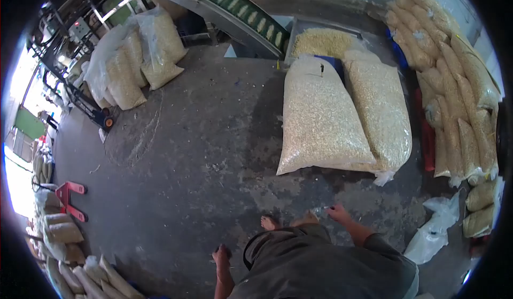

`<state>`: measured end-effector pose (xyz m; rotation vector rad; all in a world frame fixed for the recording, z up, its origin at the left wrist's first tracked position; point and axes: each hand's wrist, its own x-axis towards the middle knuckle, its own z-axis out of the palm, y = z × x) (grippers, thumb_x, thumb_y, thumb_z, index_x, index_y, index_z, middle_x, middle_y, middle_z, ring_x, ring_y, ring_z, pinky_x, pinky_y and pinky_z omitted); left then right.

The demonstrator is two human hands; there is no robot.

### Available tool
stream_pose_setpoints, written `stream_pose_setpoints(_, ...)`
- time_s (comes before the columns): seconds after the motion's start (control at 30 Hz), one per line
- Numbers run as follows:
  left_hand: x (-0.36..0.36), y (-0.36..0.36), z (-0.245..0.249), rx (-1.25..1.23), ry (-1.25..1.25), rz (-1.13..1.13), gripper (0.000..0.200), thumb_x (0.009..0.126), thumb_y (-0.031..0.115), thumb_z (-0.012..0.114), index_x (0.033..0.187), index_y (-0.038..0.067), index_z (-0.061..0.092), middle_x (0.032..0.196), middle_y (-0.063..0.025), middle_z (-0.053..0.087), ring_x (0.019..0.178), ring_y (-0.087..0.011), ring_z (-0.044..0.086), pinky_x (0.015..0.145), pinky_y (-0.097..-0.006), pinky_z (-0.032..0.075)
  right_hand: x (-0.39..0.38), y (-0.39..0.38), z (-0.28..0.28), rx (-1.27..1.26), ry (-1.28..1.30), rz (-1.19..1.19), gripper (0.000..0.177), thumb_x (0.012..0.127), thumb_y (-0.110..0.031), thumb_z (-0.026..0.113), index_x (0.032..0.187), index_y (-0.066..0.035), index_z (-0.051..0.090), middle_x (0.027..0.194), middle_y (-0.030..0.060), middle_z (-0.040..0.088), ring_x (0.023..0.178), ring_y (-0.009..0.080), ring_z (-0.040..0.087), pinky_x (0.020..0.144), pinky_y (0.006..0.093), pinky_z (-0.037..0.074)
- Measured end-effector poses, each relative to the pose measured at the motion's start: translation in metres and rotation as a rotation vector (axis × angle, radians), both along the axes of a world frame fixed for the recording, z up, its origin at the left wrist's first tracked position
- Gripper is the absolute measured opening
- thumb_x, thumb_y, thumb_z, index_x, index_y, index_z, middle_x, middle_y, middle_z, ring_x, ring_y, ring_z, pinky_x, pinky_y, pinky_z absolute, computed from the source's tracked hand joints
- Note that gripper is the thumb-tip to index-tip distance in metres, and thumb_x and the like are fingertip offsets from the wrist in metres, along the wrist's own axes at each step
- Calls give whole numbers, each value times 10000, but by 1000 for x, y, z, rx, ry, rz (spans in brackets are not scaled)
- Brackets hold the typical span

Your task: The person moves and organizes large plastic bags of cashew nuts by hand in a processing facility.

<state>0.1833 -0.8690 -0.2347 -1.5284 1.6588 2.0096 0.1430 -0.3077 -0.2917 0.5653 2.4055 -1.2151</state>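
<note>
My left hand point(222, 255) hangs low beside my body, its fingers curled; a thin pale thing seems to stick out of it, too small to name. My right hand point(336, 212) is out to the side above the floor, closed at the fingertips around a small whitish, see-through scrap point(319, 210). In front of me, apart from both hands, two big clear plastic sacks of pale flakes or pellets lean side by side: the left sack point(320, 123) and the right sack point(380, 107). A dark-handled tool point(322, 69) stands up near the left sack's top.
Behind the sacks, a metal hopper point(291, 50) of pale pellets feeds a green cleated conveyor point(235, 8). Stacked filled sacks point(459, 96) line the right. Crumpled plastic point(435, 229) lies right of me. Left are more sacks point(125, 69), a hand truck point(101, 118) and a red pallet jack point(67, 197).
</note>
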Motion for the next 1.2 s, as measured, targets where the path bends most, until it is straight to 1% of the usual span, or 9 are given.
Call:
stream_pose_setpoints(0.17, -172, -48, 14, -68, -28, -264, 157, 888, 167, 587, 835, 19, 588, 679, -55, 569, 532, -161, 544, 472, -299, 458, -30, -53, 24, -35, -195, -328, 331, 852, -333, 626, 837, -3, 635, 649, 39, 571, 591, 136, 543, 523, 332, 440)
stream_pose_setpoints(0.37, -361, -45, 17, -183, -52, -537, 180, 898, 176, 583, 943, 5, 616, 734, -80, 613, 573, -180, 579, 506, -310, 488, -119, -122, 35, -278, -354, -470, 371, 870, -351, 618, 891, 19, 619, 733, 62, 608, 607, 160, 546, 527, 321, 445)
stream_pose_setpoints(0.47, -440, -43, 22, -155, -103, -585, 208, 895, 182, 589, 987, -3, 613, 782, -95, 636, 602, -198, 605, 525, -313, 506, -186, -121, 7, -284, -330, -518, 384, 884, -348, 601, 867, 35, 618, 708, 76, 595, 586, 160, 533, 521, 320, 442)
stream_pose_setpoints(0.7, -586, -51, 35, -146, -103, -685, 228, 875, 180, 599, 1002, -9, 606, 810, -106, 635, 625, -204, 621, 528, -312, 512, -397, -116, 43, -195, 24, -641, 395, 891, -335, 581, 928, 55, 633, 734, 92, 617, 665, 158, 579, 591, 326, 467)
stream_pose_setpoints(0.9, -707, -40, 12, -15, -134, -790, 252, 864, 203, 610, 988, -16, 599, 775, -96, 636, 596, -199, 612, 519, -316, 497, -540, -116, 108, -79, 53, -622, 405, 888, -333, 589, 964, 63, 624, 757, 65, 618, 674, 148, 571, 605, 318, 463)
stream_pose_setpoints(1.03, -845, -56, -32, -165, 158, -1338, 247, 873, 203, 594, 978, -20, 599, 759, -93, 632, 593, -186, 605, 495, -313, 467, -587, -141, 73, -179, 167, -843, 368, 891, -324, 590, 923, 40, 628, 726, 33, 589, 648, 131, 538, 574, 296, 436)
stream_pose_setpoints(1.1, -912, -46, -22, -48, -105, -958, 220, 882, 201, 581, 937, -12, 600, 739, -83, 617, 565, -169, 578, 475, -308, 432, -597, -163, 91, -429, 463, -842, 321, 898, -317, 582, 858, -1, 622, 671, 4, 551, 596, 108, 492, 527, 277, 396)
stream_pose_setpoints(1.13, -948, -43, -18, -45, -98, -1003, 220, 882, 201, 581, 937, -12, 600, 739, -83, 617, 565, -169, 578, 475, -308, 432, -601, -169, 87, -208, 120, -857, 311, 899, -331, 589, 822, -30, 608, 623, -6, 515, 556, 98, 462, 497, 275, 373)
stream_pose_setpoints(1.2, -1012, -34, -10, 145, -24, -956, 190, 895, 191, 566, 890, 4, 603, 716, -66, 599, 561, -164, 559, 474, -310, 417, -609, -181, 97, -200, 6, -929, 324, 896, -343, 595, 807, -30, 599, 608, -7, 502, 540, 103, 454, 489, 278, 370)
